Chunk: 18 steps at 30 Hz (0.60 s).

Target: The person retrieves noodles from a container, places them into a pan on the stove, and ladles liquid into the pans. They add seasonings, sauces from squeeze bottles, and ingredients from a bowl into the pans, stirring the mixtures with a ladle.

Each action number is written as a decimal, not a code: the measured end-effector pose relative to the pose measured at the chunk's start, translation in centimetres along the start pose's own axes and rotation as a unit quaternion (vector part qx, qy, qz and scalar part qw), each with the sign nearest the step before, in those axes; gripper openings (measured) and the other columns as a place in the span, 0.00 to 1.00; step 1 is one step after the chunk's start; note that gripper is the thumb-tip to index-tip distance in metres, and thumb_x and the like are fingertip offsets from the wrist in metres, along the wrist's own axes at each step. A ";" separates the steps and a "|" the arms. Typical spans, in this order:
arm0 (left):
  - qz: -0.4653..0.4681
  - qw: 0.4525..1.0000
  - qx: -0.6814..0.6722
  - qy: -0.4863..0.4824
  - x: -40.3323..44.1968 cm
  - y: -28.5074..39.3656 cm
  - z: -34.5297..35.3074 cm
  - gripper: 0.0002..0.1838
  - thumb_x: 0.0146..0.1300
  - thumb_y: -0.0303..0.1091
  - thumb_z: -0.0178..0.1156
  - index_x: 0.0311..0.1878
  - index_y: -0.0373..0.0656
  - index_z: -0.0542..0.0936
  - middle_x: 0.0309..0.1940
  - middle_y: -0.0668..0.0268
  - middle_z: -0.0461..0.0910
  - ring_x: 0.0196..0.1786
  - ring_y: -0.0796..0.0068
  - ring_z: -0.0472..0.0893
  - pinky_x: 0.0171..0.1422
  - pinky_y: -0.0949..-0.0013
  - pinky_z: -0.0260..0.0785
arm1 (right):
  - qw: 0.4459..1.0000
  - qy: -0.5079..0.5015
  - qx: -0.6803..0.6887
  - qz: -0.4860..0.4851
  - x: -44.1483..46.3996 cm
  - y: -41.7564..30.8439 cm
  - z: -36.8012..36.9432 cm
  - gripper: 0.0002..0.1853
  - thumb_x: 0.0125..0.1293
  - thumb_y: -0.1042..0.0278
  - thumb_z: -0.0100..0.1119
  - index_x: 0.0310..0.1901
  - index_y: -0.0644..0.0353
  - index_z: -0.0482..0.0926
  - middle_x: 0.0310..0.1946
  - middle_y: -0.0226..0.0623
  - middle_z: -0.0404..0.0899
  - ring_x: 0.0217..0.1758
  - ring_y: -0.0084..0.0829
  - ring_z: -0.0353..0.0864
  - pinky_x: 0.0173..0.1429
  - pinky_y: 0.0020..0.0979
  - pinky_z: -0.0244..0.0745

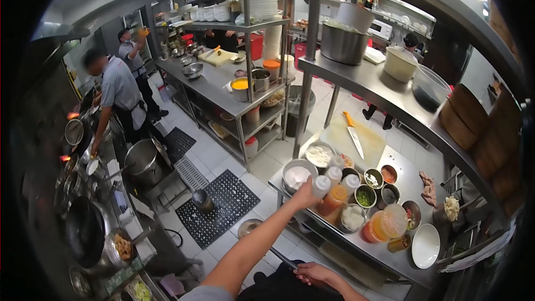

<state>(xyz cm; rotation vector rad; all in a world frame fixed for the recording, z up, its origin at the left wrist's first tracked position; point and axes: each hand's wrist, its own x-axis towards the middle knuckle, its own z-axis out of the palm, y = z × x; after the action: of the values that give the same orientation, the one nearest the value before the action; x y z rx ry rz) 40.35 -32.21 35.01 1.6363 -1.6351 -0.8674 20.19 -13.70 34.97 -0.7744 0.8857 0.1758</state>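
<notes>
My left hand (304,195) reaches to the right rim of a metal bowl of white powder (295,176), beside a clear squeeze bottle (321,187). Its fingers are drawn together; what they hold, if anything, is hidden. Low in the view, my right hand (316,274) is closed round the long handle of a ladle (250,227), whose round metal end hangs over the floor. Around the left hand stand a second bowl with white contents (320,155), a bottle of orange sauce (335,196) and a tin of chopped greens (365,195).
A knife (353,135) lies on a cutting board (365,144) behind the bowls. A white oval plate (426,246) sits at the counter's right. A steel shelf (384,86) overhangs it. At left, a co-worker (120,89) stands at the stoves near a large pot (146,161).
</notes>
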 end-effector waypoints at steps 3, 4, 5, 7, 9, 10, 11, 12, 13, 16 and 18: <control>-0.002 0.999 0.030 -0.025 -0.7 -0.2 -4.6 0.52 0.45 0.40 0.76 0.68 0.26 0.58 0.56 0.37 0.74 0.61 0.44 0.74 0.65 0.58 0.68 | 1.000 0.005 0.014 -0.009 3.2 -3.0 1.1 0.07 0.69 0.64 0.58 0.37 0.57 0.74 0.24 0.23 0.70 0.21 0.16 0.67 0.23 0.21 0.61; -0.009 0.998 0.011 -0.063 -0.7 -0.3 -6.9 0.44 0.49 0.40 0.73 0.65 0.28 0.64 0.52 0.40 0.77 0.57 0.46 0.77 0.62 0.58 0.70 | 1.000 0.011 0.011 -0.016 4.4 -4.2 1.4 0.08 0.69 0.63 0.58 0.36 0.56 0.73 0.24 0.23 0.70 0.21 0.16 0.67 0.23 0.22 0.62; -0.015 0.995 -0.007 -0.101 -0.4 -0.2 -9.4 0.37 0.53 0.40 0.71 0.62 0.30 0.70 0.48 0.43 0.80 0.54 0.49 0.80 0.59 0.58 0.72 | 1.000 0.009 0.013 -0.022 5.7 -5.5 1.6 0.08 0.69 0.63 0.58 0.36 0.56 0.73 0.24 0.23 0.70 0.21 0.16 0.67 0.23 0.22 0.62; 0.005 0.990 0.026 -0.141 -0.5 2.4 -15.3 0.30 0.57 0.39 0.67 0.59 0.32 0.73 0.45 0.47 0.82 0.49 0.51 0.82 0.54 0.59 0.73 | 0.999 0.015 0.032 -0.021 8.1 -7.8 1.9 0.08 0.69 0.63 0.58 0.37 0.56 0.74 0.24 0.23 0.70 0.21 0.17 0.67 0.24 0.22 0.62; 0.062 0.976 0.059 -0.198 -1.5 6.1 -21.4 0.22 0.61 0.36 0.62 0.56 0.35 0.76 0.42 0.52 0.83 0.43 0.54 0.83 0.47 0.60 0.75 | 0.999 0.010 0.026 -0.030 10.7 -11.0 2.3 0.07 0.69 0.63 0.58 0.37 0.56 0.74 0.24 0.23 0.70 0.22 0.17 0.67 0.25 0.22 0.62; 0.101 0.970 0.065 -0.212 -2.1 8.3 -24.4 0.20 0.62 0.34 0.61 0.56 0.36 0.76 0.42 0.53 0.83 0.42 0.53 0.83 0.45 0.61 0.75 | 0.999 0.011 0.016 -0.037 11.7 -12.8 2.0 0.07 0.69 0.63 0.58 0.38 0.55 0.74 0.24 0.23 0.70 0.22 0.17 0.67 0.25 0.22 0.62; 0.205 0.957 0.087 -0.188 -2.9 10.0 -27.1 0.19 0.62 0.33 0.60 0.54 0.36 0.76 0.42 0.54 0.82 0.41 0.54 0.83 0.44 0.63 0.75 | 0.999 0.005 0.017 -0.033 13.1 -14.1 1.9 0.07 0.69 0.63 0.58 0.38 0.55 0.74 0.24 0.23 0.70 0.22 0.17 0.67 0.25 0.22 0.62; 0.304 0.933 0.108 -0.160 -3.9 11.5 -29.7 0.17 0.61 0.31 0.60 0.53 0.36 0.77 0.42 0.55 0.82 0.40 0.54 0.83 0.43 0.64 0.75 | 0.997 -0.012 0.061 -0.039 14.9 -15.3 1.7 0.07 0.69 0.63 0.59 0.38 0.55 0.74 0.24 0.23 0.70 0.22 0.17 0.67 0.26 0.22 0.62; 0.352 0.915 0.125 -0.152 -4.7 13.1 -32.1 0.16 0.62 0.31 0.58 0.52 0.36 0.75 0.40 0.56 0.79 0.39 0.57 0.82 0.42 0.63 0.74 | 0.994 -0.027 0.100 -0.044 16.7 -16.8 1.3 0.07 0.69 0.63 0.60 0.38 0.54 0.75 0.24 0.22 0.71 0.22 0.17 0.67 0.26 0.22 0.63; 0.433 0.884 0.140 -0.103 -6.0 15.9 -37.7 0.14 0.58 0.29 0.58 0.48 0.37 0.76 0.39 0.60 0.80 0.37 0.63 0.82 0.36 0.68 0.73 | 0.994 -0.034 0.076 -0.077 20.3 -20.8 1.3 0.07 0.68 0.62 0.61 0.38 0.54 0.74 0.23 0.22 0.71 0.22 0.17 0.67 0.26 0.22 0.63; 0.523 0.834 0.171 0.026 -6.2 16.3 -38.6 0.13 0.58 0.26 0.65 0.45 0.30 0.79 0.35 0.48 0.82 0.30 0.67 0.81 0.30 0.71 0.73 | 0.994 -0.008 0.091 -0.052 19.3 -25.0 1.7 0.08 0.68 0.63 0.61 0.40 0.56 0.74 0.23 0.22 0.70 0.22 0.17 0.68 0.25 0.22 0.64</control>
<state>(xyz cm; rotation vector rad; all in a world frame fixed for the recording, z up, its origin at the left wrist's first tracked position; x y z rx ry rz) 63.04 -26.14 70.25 0.6700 -2.3155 0.0483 44.60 -33.73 34.50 -0.6457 0.8312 0.0094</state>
